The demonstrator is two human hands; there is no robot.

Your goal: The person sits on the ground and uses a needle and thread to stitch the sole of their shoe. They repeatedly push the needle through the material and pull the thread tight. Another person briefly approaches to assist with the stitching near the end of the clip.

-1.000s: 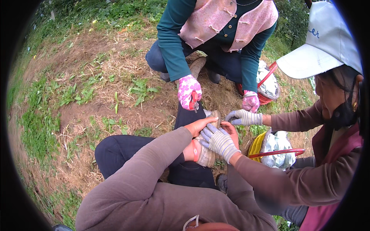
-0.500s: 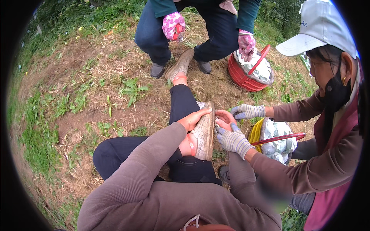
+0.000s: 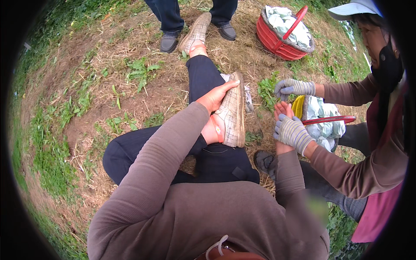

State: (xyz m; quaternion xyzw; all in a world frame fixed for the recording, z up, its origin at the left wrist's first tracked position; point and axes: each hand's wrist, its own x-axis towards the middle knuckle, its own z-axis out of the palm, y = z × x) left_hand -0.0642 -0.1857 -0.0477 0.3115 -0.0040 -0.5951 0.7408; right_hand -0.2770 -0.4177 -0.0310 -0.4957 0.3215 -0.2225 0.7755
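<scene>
Currently the person sits on grassy ground with one leg crossed over the other, so that the beige shoe on the crossed foot is turned sole-up in front of them. The shoe's long axis runs roughly up and down the head view, toe end toward the top, heel end toward the lap.

Left hand: lies along the left side of the shoe near the toe end, fingers stretched out over the edge of the sole. Grip is open and flat, pressing on the shoe rather than curled round it. Contact with the shoe: yes.

Right hand: held out to the right of the shoe, apart from it, fingers up and loosely spread. It holds nothing that I can see; a co-worker's gloved hand clasps it from below at the wrist and palm. The co-worker's second gloved hand hovers just above, closed in a loose fist.

Relation noted: shoe lies directly under the left hand; the right hand is further off, with a strip of grass between it and the sole.

Surroundings: yellow basket just right of the hands, red basket further up, both with pale cloth inside. A third person's feet stand near the top edge.
</scene>
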